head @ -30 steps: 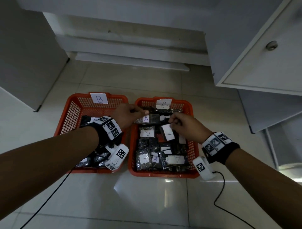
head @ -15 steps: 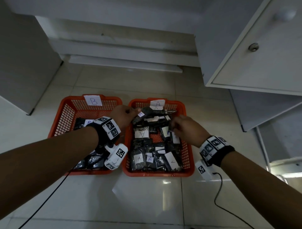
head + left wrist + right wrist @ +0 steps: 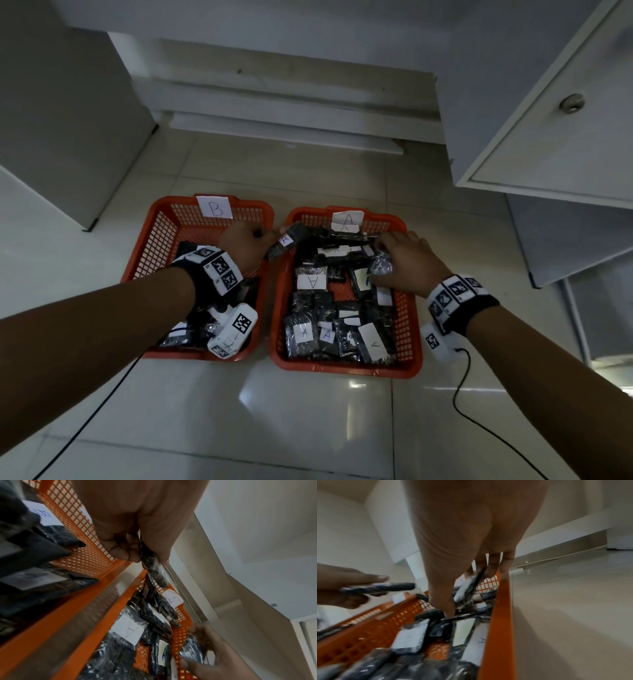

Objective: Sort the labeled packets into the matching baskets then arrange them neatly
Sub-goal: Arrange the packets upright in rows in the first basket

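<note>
Two orange baskets stand side by side on the floor: basket B (image 3: 161, 226) on the left, basket A (image 3: 409, 308) on the right, each with a paper letter on its far rim. Basket A holds several dark packets with white A labels. My left hand (image 3: 248, 245) pinches an A-labelled packet (image 3: 286, 241) above the gap between the baskets; the left wrist view shows this packet (image 3: 152, 563) between thumb and fingers. My right hand (image 3: 404, 257) grips a shiny dark packet (image 3: 379, 265) over the far right of basket A, the same packet (image 3: 469, 588) in the right wrist view.
White cabinets stand at the left (image 3: 61, 113) and right (image 3: 555, 113), the right one with a round knob (image 3: 571, 102). A low step (image 3: 284, 130) runs behind the baskets. Black cables (image 3: 479, 421) trail from both wrists over the glossy tile floor.
My left hand has drawn its A packet leftward, from inside basket A to over the gap between the baskets. My right hand has shifted right and now grips a shiny packet.
</note>
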A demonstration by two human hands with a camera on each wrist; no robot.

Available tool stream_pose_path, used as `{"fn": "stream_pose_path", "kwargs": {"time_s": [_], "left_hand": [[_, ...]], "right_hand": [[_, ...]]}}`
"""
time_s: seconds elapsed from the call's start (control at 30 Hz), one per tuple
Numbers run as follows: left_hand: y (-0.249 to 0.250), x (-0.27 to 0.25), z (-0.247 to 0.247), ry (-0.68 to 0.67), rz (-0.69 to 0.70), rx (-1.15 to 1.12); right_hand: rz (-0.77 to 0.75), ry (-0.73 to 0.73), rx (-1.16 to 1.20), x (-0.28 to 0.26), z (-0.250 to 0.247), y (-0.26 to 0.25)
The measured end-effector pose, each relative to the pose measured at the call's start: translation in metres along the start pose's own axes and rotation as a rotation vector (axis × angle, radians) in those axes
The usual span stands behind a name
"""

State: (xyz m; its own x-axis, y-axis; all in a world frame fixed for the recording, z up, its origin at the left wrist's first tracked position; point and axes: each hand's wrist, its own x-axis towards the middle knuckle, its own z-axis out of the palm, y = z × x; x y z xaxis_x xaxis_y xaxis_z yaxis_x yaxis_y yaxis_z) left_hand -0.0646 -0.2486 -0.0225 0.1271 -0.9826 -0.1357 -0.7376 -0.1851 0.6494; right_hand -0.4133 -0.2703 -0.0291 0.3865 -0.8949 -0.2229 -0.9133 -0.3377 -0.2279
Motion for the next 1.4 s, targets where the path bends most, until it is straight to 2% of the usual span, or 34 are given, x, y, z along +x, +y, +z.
{"fn": "stream_pose_path", "kwargs": {"time_s": [0.07,0.13,0.2,0.27,0.33,0.47,0.53,0.67,0.77,0.93,1.1,1.4], "left_hand": [[0.008,0.001,0.002,-0.009,0.019,-0.007],[0.018,0.003,0.008,-0.030,0.052,-0.037],[0.026,0.006,0.015,-0.055,0.065,-0.062],[0.033,0.009,0.023,-0.066,0.076,-0.068],[0.040,0.011,0.028,-0.066,0.087,-0.089],[0.045,0.010,0.031,-0.099,0.111,-0.062],[0.042,0.008,0.029,-0.096,0.113,-0.067],[0.029,0.004,0.022,-0.051,0.069,-0.043],[0.016,0.002,0.011,-0.018,0.050,-0.057],[0.010,0.001,0.003,0.008,0.006,-0.011],[0.013,0.004,0.012,-0.040,0.051,-0.050],[0.027,0.002,0.019,-0.038,0.055,-0.005]], "right_hand": [[-0.023,-0.072,0.226,-0.014,-0.008,-0.003],[-0.044,-0.253,0.401,-0.032,-0.017,-0.007],[-0.063,-0.442,0.428,-0.049,-0.021,-0.011],[-0.090,-0.530,0.410,-0.061,-0.020,-0.014],[-0.123,-0.455,0.376,-0.060,-0.017,-0.012],[-0.136,-0.137,0.109,-0.028,-0.004,0.000],[-0.145,-0.089,-0.057,-0.012,0.002,0.000],[-0.255,-0.221,-0.153,0.000,0.011,-0.015],[-0.268,-0.306,-0.183,0.003,0.020,-0.020],[-0.242,-0.298,-0.213,0.007,0.019,-0.018],[-0.236,-0.307,-0.270,0.006,0.014,-0.019],[-0.237,-0.326,-0.103,0.005,0.016,-0.010]]}}
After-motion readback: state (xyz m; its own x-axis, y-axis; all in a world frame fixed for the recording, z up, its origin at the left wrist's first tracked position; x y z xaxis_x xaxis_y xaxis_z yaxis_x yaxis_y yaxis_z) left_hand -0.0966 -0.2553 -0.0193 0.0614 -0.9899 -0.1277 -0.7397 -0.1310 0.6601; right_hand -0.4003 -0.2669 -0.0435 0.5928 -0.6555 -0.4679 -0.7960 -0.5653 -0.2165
